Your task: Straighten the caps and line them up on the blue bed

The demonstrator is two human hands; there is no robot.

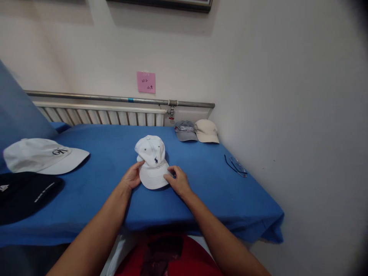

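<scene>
The white cap (pixel 152 163) lay upright on the blue-covered surface (pixel 201 191), crown toward 12 o'clock and brim toward 6 o'clock. Clock positions were referenced to this cap. The left hand (pixel 132 177) had its grip closed on the side at 8 o'clock, near the join of crown and brim; the right hand (pixel 179 183) had its grip pinched on the brim edge at 4 o'clock. Handling, as judged: the item was light, with low slip and little risk of breakage. The crown appeared to be soft fabric, liable to dent under pressure; the stitched brim appeared stiffer and offered the firmer hold at its side edges. Markings: the crown front carried a dark blue horse-and-rider emblem, consistent with Polo Ralph Lauren. At 9 o'clock, a second white cap (pixel 43 156) bore a dark monogram, apparently CK. Between 8 and 9 o'clock, a black cap (pixel 27 197) carried small white lettering on its brim, not reliably legible. At 2 o'clock, a grey cap (pixel 186 131) with script too small to read adjoined a beige cap (pixel 207 131). Glasses (pixel 237 166) lay at 3 o'clock. On the wall at 12 o'clock, a pink note (pixel 146 82) showed handwriting, apparently "252" above further characters.
</scene>
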